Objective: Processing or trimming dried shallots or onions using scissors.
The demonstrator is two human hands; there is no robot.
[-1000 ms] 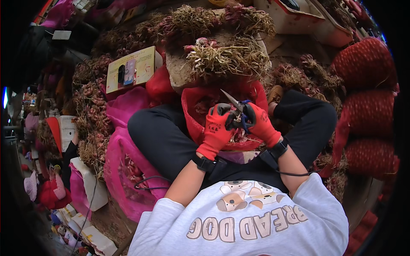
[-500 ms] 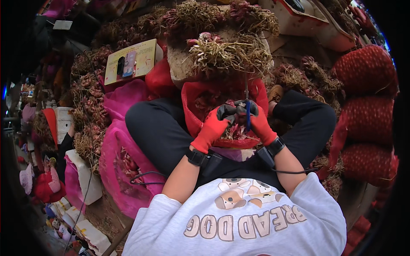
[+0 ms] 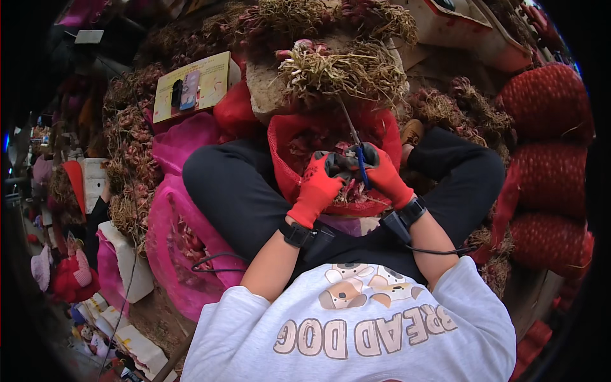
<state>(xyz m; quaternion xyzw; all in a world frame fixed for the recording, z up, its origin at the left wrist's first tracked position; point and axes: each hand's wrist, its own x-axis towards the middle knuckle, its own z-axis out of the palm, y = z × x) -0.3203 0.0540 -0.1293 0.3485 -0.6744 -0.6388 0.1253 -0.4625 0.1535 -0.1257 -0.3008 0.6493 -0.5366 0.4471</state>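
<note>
My right hand, in a red glove with dark fingers, grips blue-handled scissors. Their long blades point away from me over the bag. Close beside it, my left hand in a matching glove has its fingers curled together; what they hold is hidden. Both hands are above an open red mesh bag between my legs. Loose reddish shallots lie inside the bag under my hands. Just beyond the bag, a bundle of shallots with dry stalks rests on a pale block.
A pink mesh bag holding shallots lies by my left leg. Further left, a phone lies on a yellow box. Full red mesh sacks are stacked at the right. Shallot bunches line the left side.
The scissors have swung so that their blades lean to the far left and show more. My right hand has turned with them, and my left hand has shifted slightly.
</note>
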